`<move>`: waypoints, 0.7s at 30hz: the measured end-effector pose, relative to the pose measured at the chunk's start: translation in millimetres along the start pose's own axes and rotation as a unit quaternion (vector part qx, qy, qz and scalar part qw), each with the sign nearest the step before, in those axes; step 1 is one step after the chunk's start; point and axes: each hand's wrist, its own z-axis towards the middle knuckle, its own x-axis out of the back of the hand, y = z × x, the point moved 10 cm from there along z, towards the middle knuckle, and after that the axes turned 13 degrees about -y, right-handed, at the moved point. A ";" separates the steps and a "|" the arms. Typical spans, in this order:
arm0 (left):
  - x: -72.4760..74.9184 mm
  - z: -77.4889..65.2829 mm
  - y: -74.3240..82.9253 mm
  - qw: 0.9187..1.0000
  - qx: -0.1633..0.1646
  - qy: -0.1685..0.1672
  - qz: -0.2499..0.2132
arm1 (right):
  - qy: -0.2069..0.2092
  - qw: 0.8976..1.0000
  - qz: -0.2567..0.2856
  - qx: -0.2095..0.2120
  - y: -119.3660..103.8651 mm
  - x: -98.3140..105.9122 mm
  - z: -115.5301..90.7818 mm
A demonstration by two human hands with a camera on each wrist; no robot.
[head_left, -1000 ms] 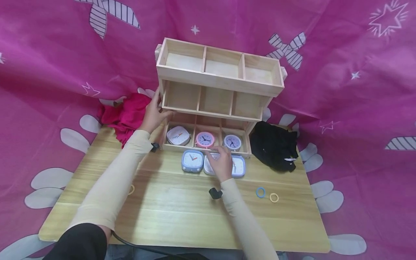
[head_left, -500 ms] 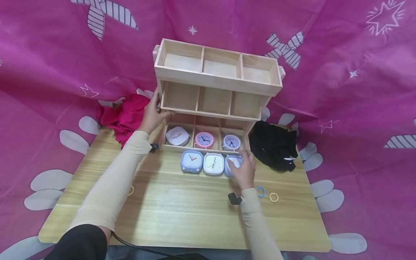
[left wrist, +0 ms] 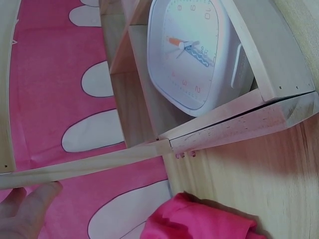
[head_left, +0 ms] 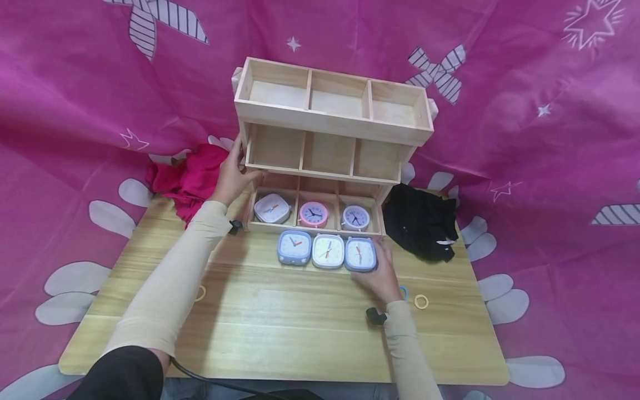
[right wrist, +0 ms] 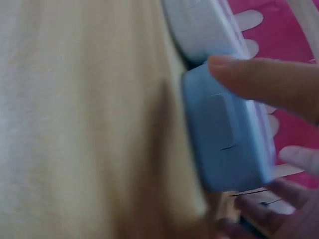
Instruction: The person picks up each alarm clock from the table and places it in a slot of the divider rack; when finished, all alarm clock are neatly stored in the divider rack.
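Observation:
A tiered wooden storage rack [head_left: 330, 121] stands at the back of the table. My left hand [head_left: 232, 180] holds its left side, with fingertips against a wooden strut [left wrist: 94, 167] in the left wrist view. Its lowest tray holds a white alarm clock [head_left: 272, 209], a pink one [head_left: 313, 214] and a round pale one [head_left: 355, 218]. Before the tray, a blue alarm clock [head_left: 294, 247], a white-faced alarm clock [head_left: 328, 251] and another blue alarm clock [head_left: 360, 254] form a row. My right hand [head_left: 382, 275] grips that right-hand blue clock, thumb [right wrist: 269, 82] on its near side, fingers along its right side.
A crumpled red cloth [head_left: 192, 178] lies left of the rack and a black cloth [head_left: 420, 225] right of it. Yellow rings and a blue ring [head_left: 404, 293] lie on the table [head_left: 280, 328]. A pink patterned curtain [head_left: 540, 166] surrounds the table.
My right hand has moved right from the middle clock to the right-hand blue clock, uncovering the white-faced one. My left hand stays on the rack.

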 end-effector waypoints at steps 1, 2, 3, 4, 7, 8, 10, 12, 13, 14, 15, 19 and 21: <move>0.2 0.2 -0.4 1.000 0.001 0.001 0.000 | 0.000 1.000 0.002 0.003 2.1 -1.2 0.7; 0.2 0.3 -0.5 1.000 0.001 0.001 -0.001 | 0.001 1.000 0.005 0.006 4.0 -2.2 1.4; 0.4 0.5 -1.0 1.000 0.002 0.002 0.000 | 0.002 1.000 0.008 0.012 5.8 -3.1 2.2; 0.5 0.8 -1.5 1.000 0.002 0.003 0.001 | 0.003 1.000 0.010 0.019 6.4 -3.8 3.0; 0.4 1.3 -2.1 1.000 0.005 0.004 0.002 | 0.012 0.999 0.002 0.032 11.2 -4.0 6.5; -0.2 1.4 -1.8 1.000 0.005 0.004 0.003 | 0.013 0.999 -0.001 0.035 12.4 -3.9 7.7; -0.8 1.6 -1.5 1.000 0.008 0.004 0.004 | 0.014 0.999 -0.011 0.037 14.0 -3.8 10.3; -1.5 1.7 -1.2 1.000 0.009 0.003 0.005 | 0.011 0.999 -0.019 0.035 15.0 -3.7 12.6; -1.7 1.6 -1.0 1.000 0.011 0.004 0.005 | 0.010 0.999 -0.018 0.037 14.4 -3.6 13.4; -1.6 1.6 -0.8 1.000 0.011 0.004 0.006 | 0.008 0.999 -0.018 0.038 13.7 -3.7 14.0; -1.5 1.5 -1.0 1.000 0.012 0.004 0.006 | 0.006 0.999 -0.019 0.039 12.8 -3.7 14.5; -1.8 0.6 0.4 1.000 0.010 0.005 0.001 | 0.004 0.999 -0.016 0.040 11.1 -4.6 15.1; -2.5 -0.2 3.3 1.000 0.009 0.004 -0.001 | 0.005 0.999 -0.020 0.034 12.6 -5.2 15.5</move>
